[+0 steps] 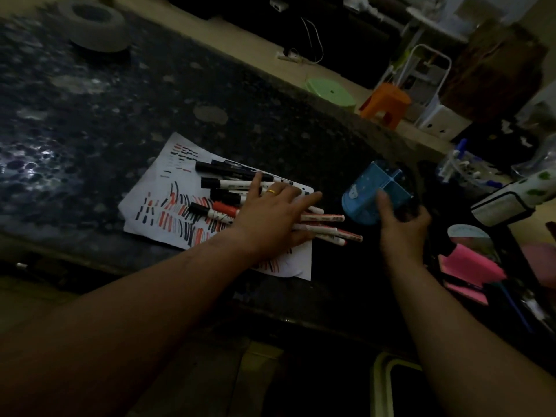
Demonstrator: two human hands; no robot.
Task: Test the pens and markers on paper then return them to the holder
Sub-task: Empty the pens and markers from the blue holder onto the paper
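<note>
Markers (228,185) on paper (156,188), labels unreadable, left hand (270,218) flat atop, right hand (403,227) gripping holder (362,203)

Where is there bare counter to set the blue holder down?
Bare counter lies beyond the paper, up to the grey ring. A narrow strip lies between the paper's right edge and the holder in the right hand. Crowded: the markers under the left hand, and the pink notes right of the holder.

Glossy speckled stone counter (120,100); matt paper (150,188); blue plastic holder (361,203).
</note>
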